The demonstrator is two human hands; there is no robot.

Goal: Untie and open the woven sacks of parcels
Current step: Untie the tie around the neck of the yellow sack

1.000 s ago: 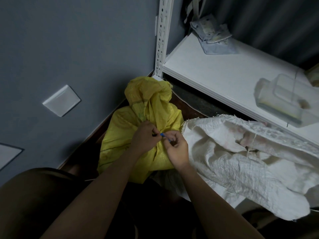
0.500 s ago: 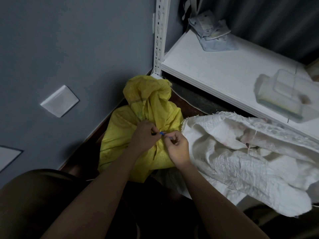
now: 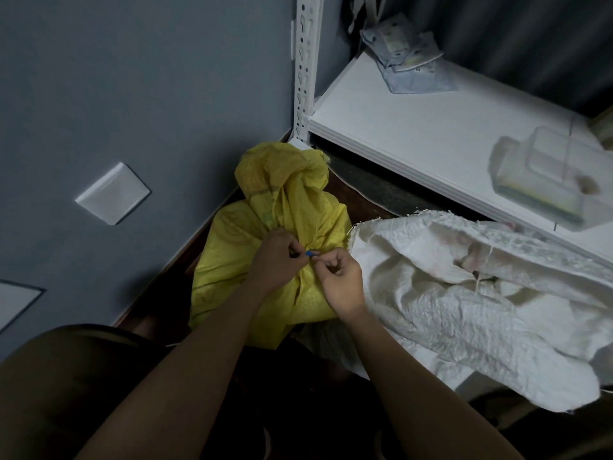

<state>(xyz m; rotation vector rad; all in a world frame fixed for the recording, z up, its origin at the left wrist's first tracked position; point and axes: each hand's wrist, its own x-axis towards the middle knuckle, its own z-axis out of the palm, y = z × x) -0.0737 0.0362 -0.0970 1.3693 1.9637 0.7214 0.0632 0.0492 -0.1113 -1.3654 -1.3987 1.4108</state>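
Note:
A yellow woven sack [image 3: 292,200] stands on the floor in the corner, its neck cinched and its top flopping upward. A small blue tie [image 3: 310,253] shows at the neck, between my two hands. My left hand [image 3: 278,257] pinches the tie from the left, fingers curled against the sack. My right hand [image 3: 338,277] pinches it from the right with thumb and forefinger. A white woven sack [image 3: 464,303] lies to the right with its frayed mouth open, pale contents showing inside.
A white shelf [image 3: 414,127] with a slotted upright post [image 3: 306,61] stands behind the sacks. On it lie folded pale cloths [image 3: 408,61] and a clear plastic box [image 3: 550,174]. A grey wall with a white switch plate [image 3: 112,193] closes the left side.
Both hands stay at the blue tie on the yellow sack's neck; my right hand has drawn a little to the right of the left. The sacks have not shifted.

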